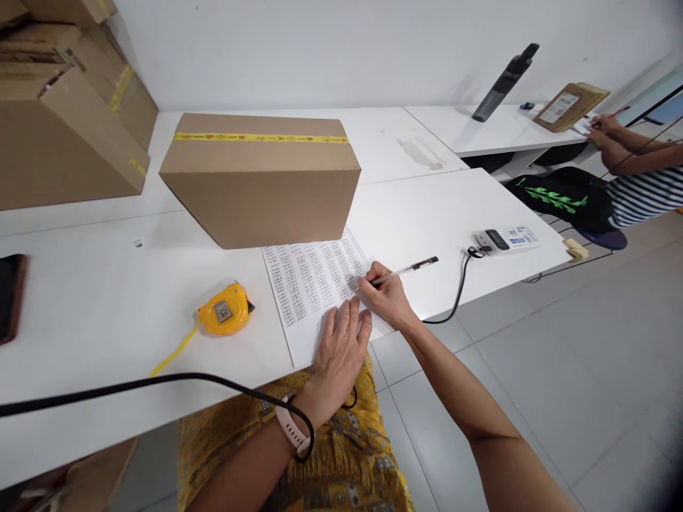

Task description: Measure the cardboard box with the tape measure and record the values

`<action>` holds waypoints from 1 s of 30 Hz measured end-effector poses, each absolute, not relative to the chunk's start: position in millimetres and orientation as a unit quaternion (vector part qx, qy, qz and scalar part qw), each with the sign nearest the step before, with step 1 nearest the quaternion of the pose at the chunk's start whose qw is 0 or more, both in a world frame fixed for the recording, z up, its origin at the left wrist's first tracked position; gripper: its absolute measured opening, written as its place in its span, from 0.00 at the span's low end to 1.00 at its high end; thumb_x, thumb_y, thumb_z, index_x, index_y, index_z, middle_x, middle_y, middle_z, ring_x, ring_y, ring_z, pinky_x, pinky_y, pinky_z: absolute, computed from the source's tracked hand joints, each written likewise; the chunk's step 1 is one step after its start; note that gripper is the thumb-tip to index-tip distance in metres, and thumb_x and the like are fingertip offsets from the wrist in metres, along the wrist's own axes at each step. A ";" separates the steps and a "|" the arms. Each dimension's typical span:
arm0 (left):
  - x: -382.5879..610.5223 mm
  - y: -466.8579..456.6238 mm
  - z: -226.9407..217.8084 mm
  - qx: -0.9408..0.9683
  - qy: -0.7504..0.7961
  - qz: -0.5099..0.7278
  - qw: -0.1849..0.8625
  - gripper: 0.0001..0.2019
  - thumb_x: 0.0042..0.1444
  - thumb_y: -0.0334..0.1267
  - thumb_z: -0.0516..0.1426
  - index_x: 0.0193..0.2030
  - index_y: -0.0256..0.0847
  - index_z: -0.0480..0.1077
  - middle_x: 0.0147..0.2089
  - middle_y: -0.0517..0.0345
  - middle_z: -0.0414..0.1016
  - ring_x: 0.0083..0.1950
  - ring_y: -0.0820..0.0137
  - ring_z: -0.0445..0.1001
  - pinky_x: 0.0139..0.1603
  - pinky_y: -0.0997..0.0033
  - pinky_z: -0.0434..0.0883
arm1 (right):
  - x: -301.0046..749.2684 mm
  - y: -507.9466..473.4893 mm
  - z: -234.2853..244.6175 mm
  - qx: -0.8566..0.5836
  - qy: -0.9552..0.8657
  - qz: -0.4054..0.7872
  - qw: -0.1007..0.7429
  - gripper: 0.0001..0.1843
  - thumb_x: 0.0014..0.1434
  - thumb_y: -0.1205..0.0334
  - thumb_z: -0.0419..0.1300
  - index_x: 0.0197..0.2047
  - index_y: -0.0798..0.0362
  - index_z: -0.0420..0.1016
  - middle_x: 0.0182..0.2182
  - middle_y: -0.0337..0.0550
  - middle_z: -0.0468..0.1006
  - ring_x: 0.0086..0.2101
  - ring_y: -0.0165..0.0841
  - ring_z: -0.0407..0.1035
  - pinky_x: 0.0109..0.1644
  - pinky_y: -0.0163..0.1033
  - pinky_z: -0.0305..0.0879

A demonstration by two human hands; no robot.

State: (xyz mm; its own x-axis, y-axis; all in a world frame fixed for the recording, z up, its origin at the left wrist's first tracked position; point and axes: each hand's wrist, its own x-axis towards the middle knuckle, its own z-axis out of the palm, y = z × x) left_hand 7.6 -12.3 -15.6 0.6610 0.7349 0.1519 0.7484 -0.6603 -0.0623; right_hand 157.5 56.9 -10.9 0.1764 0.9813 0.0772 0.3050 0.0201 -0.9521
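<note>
A sheet of paper point(306, 284) filled with columns of handwritten figures lies on the white table point(96, 313) in front of me. My left hand point(341, 348) rests flat on its lower part, fingers stretched out. My right hand point(387, 295) grips a pen point(408, 269) with the tip on the paper's right side. A closed cardboard box point(261, 178) with yellow tape stands just behind the sheet, its front edge over the paper's top. A yellow tape measure point(224, 311) lies to the left of the sheet, its tape end pulled out.
More cardboard boxes point(64, 107) are stacked at the back left. A dark phone point(11, 295) lies at the left edge, a small white device point(506, 238) with a black cable at the right. Another person's hands point(605, 131) work at a far table beside a parcel point(570, 105).
</note>
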 end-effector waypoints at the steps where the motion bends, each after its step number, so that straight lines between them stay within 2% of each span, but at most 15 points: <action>1: 7.6 -12.4 -15.6 -0.910 -0.408 -0.056 0.057 0.22 0.69 0.30 0.49 0.68 0.32 0.65 0.72 0.34 0.62 0.71 0.52 0.64 0.68 0.50 0.65 | 157.7 56.9 -11.2 -0.602 -0.535 0.356 0.474 0.14 0.52 0.62 0.61 0.23 0.49 0.57 0.20 0.31 0.58 0.23 0.26 0.51 0.27 0.36 0.49; 15: 11.9 -12.4 -16.3 -0.907 -0.418 -0.039 0.035 0.23 0.67 0.27 0.50 0.68 0.30 0.65 0.74 0.32 0.58 0.72 0.50 0.62 0.68 0.47 0.64 | 158.3 56.8 -12.4 -0.606 -0.522 0.350 0.487 0.14 0.51 0.63 0.60 0.23 0.49 0.57 0.19 0.30 0.58 0.23 0.26 0.51 0.27 0.36 0.49; 30: 14.2 -13.9 -16.0 -0.901 -0.430 -0.048 0.033 0.23 0.67 0.30 0.50 0.68 0.33 0.65 0.74 0.37 0.60 0.72 0.52 0.61 0.69 0.47 0.62 | 160.4 58.5 -17.1 -0.603 -0.531 0.338 0.490 0.14 0.52 0.65 0.59 0.22 0.49 0.56 0.20 0.31 0.58 0.24 0.27 0.51 0.28 0.36 0.49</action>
